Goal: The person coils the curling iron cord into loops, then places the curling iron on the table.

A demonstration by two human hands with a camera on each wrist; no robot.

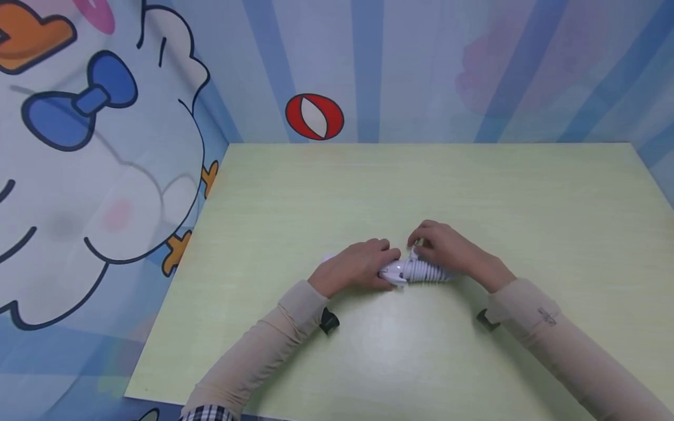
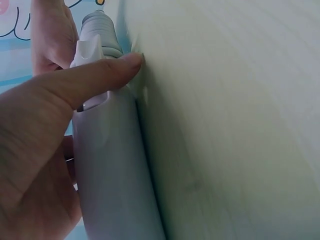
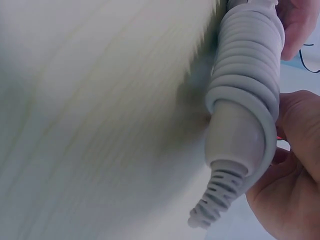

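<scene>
A white curling iron [image 1: 392, 272] lies lengthwise on the table, its pale cord [image 1: 425, 271] wound in tight coils around the handle. My left hand [image 1: 358, 263] grips the thick body from above. In the left wrist view the thumb [image 2: 100, 77] reaches across it beside a raised lever [image 2: 89, 51]. Over the coils, my right hand [image 1: 447, 248] pinches a loose part of the cord between thumb and fingers; its exact end is hidden by the fingers. The right wrist view shows the ribbed cord sleeve [image 3: 217, 195] at the handle's tail.
The pale yellow-green table [image 1: 295, 199] reaches back to a wall [image 1: 421, 70] with blue stripes and a printed red ball. At the left stands a panel with a large cartoon figure [image 1: 121, 175]. Dark wrist cameras [image 1: 329, 321] hang below both sleeves.
</scene>
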